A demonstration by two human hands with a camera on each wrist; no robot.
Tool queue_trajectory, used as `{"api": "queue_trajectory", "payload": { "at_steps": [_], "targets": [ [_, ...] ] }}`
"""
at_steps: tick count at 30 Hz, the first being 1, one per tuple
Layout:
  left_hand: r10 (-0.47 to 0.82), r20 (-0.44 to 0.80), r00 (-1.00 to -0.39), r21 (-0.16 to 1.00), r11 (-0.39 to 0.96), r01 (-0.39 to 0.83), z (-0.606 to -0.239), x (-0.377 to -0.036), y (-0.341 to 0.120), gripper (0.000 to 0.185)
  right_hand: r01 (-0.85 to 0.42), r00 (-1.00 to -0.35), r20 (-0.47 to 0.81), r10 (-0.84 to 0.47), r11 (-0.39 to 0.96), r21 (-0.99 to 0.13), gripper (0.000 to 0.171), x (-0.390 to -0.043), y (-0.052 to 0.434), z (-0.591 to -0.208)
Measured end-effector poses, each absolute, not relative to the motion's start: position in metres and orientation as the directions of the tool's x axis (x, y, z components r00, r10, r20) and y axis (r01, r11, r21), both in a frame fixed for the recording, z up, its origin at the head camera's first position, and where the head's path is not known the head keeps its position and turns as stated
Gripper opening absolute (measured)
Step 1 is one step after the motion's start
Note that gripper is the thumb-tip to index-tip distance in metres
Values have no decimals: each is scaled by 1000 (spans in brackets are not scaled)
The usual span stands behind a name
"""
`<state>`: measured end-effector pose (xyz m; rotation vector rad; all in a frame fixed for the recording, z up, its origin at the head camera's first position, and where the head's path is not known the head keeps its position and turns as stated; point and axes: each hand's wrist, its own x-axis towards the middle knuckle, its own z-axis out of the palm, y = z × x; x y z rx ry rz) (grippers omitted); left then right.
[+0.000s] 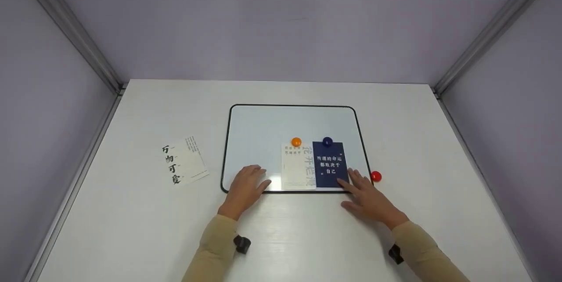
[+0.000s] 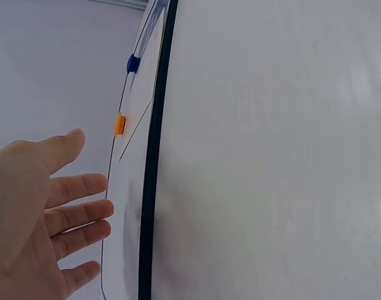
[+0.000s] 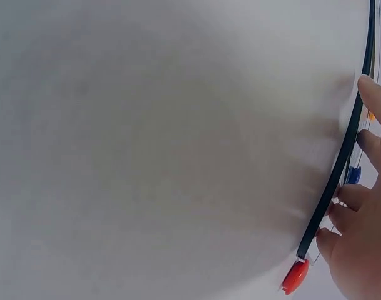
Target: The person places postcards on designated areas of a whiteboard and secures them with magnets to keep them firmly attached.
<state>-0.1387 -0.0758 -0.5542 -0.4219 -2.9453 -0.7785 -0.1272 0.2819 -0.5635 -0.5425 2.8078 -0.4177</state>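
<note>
A whiteboard with a black frame (image 1: 292,105) lies flat on the table. On its lower right, a cream card (image 1: 293,168) and a navy card (image 1: 322,176) with white characters lie side by side. An orange magnet (image 1: 296,142) sits at the cream card's top edge, a dark blue magnet (image 1: 327,141) at the navy card's. My right hand (image 1: 366,196) has its fingers spread over the navy card's lower right corner and the board's frame. Over the board's lower left part is my left hand (image 1: 245,187), fingers extended, holding nothing; contact there cannot be told.
A red magnet (image 1: 376,176) sits at the board's right edge, close to my right fingers. Left of the board, a separate white card (image 1: 186,161) with black brush characters lies tilted on the table (image 1: 145,110). Walls stand at the back and both sides.
</note>
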Motion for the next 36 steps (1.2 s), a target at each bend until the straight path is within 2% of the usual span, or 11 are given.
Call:
{"api": "queue_trajectory", "payload": {
  "at_steps": [21, 36],
  "targets": [
    [164, 139, -977, 513, 831, 213, -551, -136, -100, 37, -264, -896, -227, -381, 870, -417, 66, -127, 284, -560],
    [115, 96, -989, 527, 837, 149, -551, -143, -115, 39, -263, -906, -207, -369, 875, -407, 66, -125, 283, -558]
  ]
}}
